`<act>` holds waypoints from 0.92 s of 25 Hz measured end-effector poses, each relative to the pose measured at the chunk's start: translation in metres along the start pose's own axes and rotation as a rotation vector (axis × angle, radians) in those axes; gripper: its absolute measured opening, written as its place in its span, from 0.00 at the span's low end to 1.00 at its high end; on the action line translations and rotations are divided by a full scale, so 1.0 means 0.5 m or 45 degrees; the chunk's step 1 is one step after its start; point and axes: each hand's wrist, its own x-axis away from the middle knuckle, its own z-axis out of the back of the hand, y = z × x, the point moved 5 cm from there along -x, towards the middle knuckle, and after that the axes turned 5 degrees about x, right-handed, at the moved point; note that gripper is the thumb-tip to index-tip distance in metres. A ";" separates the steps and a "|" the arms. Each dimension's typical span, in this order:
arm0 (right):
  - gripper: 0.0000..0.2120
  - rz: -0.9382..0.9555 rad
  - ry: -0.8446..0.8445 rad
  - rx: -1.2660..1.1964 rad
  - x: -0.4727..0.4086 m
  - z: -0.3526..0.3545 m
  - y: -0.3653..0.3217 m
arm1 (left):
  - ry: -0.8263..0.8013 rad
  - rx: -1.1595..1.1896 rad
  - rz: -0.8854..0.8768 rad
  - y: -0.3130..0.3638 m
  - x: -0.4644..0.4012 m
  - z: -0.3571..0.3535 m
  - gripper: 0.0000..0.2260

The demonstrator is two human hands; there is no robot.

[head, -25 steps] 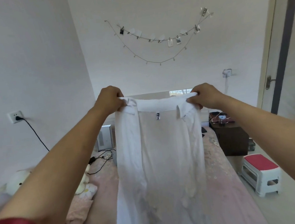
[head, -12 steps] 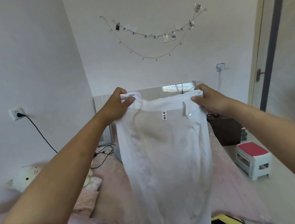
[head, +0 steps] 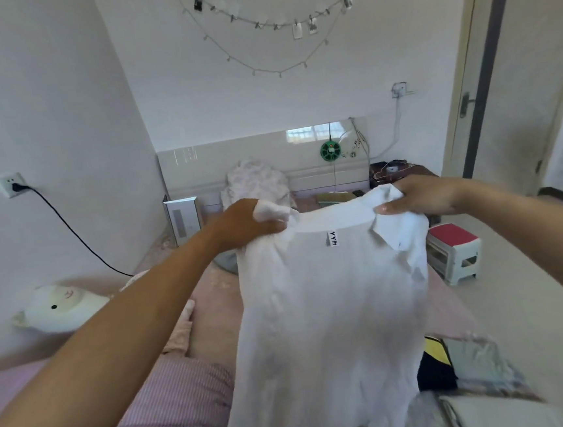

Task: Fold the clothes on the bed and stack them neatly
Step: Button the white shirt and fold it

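A white collared shirt hangs in the air over the pink bed, its label facing me. My left hand grips the bunched left shoulder. At the right shoulder by the collar, my right hand pinches the cloth. A pink striped garment lies on the bed at the lower left. A black and yellow garment and grey folded clothes lie at the lower right. A crumpled pale garment is heaped at the headboard.
A white plush toy lies at the left wall under a socket with a black cable. A white box stands at the bed's head. A dark nightstand and a red-topped stool stand right of the bed, near the door.
Both hands have lowered the shirt toward the bed, and the view has tilted down. The headboard, the heaped garment and the clothes at the lower right have come into sight.
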 end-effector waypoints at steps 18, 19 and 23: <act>0.13 -0.387 -0.257 -0.163 -0.571 -0.537 0.463 | -0.244 0.511 1.010 -0.699 -0.179 -0.567 0.17; 0.13 -0.402 -0.237 -0.163 -0.600 -0.581 0.500 | -0.196 0.575 1.072 -0.747 -0.179 -0.614 0.17; 0.17 -0.501 -0.106 -0.228 -0.681 -0.729 0.631 | -0.080 0.779 1.230 -0.901 -0.186 -0.762 0.14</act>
